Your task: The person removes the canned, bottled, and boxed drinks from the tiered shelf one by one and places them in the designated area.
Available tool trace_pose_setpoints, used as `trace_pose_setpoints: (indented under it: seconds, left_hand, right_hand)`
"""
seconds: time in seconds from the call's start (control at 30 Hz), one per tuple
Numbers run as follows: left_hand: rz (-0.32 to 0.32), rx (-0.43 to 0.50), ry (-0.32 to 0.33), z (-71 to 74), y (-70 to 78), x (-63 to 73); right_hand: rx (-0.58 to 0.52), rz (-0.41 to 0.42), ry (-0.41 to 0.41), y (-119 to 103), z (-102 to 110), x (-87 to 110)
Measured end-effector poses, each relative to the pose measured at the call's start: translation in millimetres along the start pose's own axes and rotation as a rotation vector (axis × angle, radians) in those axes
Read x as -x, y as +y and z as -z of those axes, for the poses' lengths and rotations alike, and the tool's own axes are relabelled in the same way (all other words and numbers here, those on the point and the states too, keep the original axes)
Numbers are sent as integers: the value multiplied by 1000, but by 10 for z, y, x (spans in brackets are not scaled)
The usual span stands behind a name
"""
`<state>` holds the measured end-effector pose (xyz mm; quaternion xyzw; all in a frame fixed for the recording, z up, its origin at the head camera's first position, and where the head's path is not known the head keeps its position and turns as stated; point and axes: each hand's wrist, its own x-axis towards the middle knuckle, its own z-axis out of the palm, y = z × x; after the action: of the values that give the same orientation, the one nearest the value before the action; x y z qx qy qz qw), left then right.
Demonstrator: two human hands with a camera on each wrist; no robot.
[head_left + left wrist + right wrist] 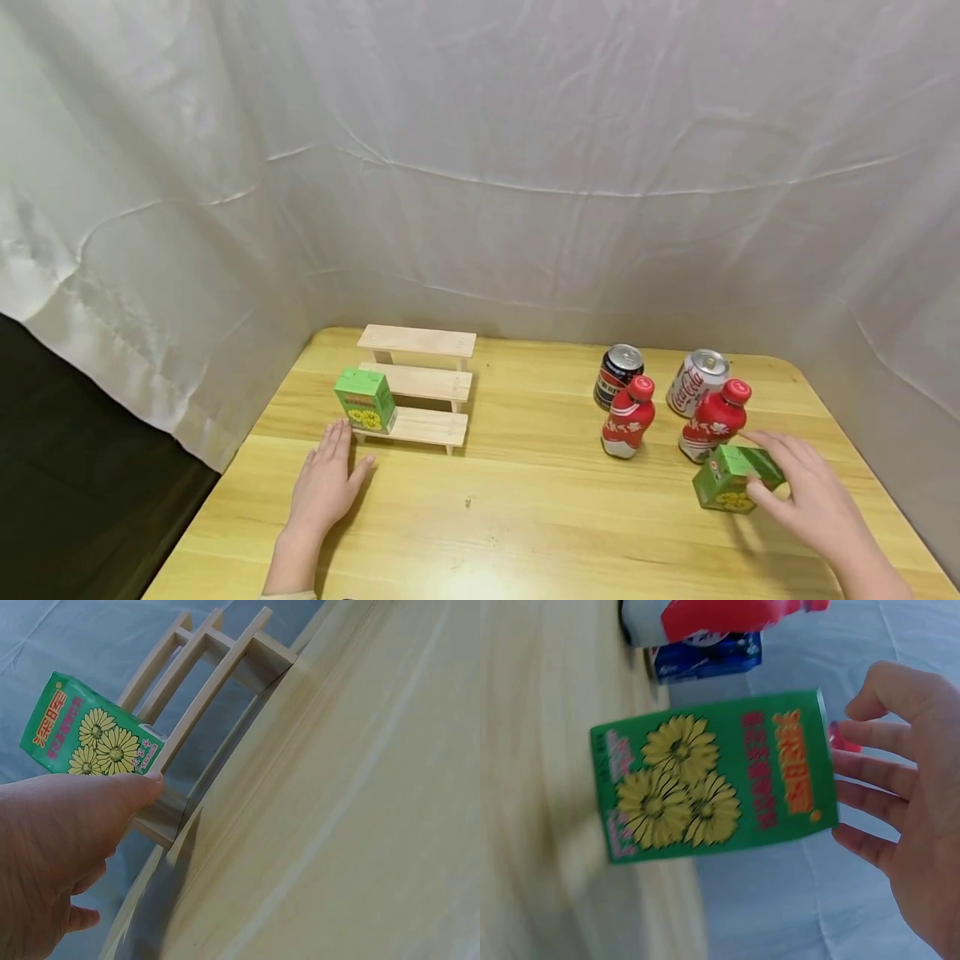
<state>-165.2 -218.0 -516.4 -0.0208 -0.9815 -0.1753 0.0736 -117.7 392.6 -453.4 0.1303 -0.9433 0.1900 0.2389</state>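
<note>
My left hand (324, 483) lies with straight fingers in front of a small three-step wooden stand (427, 427). A green drink carton (366, 407) with yellow flowers stands at the left end of its lowest step, close to my left fingertips. Over on the right, my right hand (806, 492) is spread around the top of a second green carton (723, 482). In the right wrist view, the thumb is apart from that carton (712, 776), while the fingers reach behind its top end. Directly behind it is a red bottle (714, 423).
Another red bottle (628, 421) stands farther left, before a dark can (618, 375). A silver Coca-Cola can (697, 383) is behind the right bottle. Pale cloth (525, 250) hangs around the back and sides of the wooden table (525, 517).
</note>
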Motion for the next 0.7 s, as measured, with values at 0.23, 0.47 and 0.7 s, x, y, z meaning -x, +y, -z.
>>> trace_pose_setpoints:
  seconds: [0.23, 0.47, 0.7]
  left_hand:
    - [-3, 5, 9, 0, 1, 8]
    - [-2, 0, 9, -3, -2, 14]
    - [-1, -4, 3, -9, -8, 10]
  right_hand:
    - [9, 135, 106, -252, 57, -143]
    - [-57, 333, 230, -503, -13, -312]
    - [-99, 446, 286, -767, -147, -472]
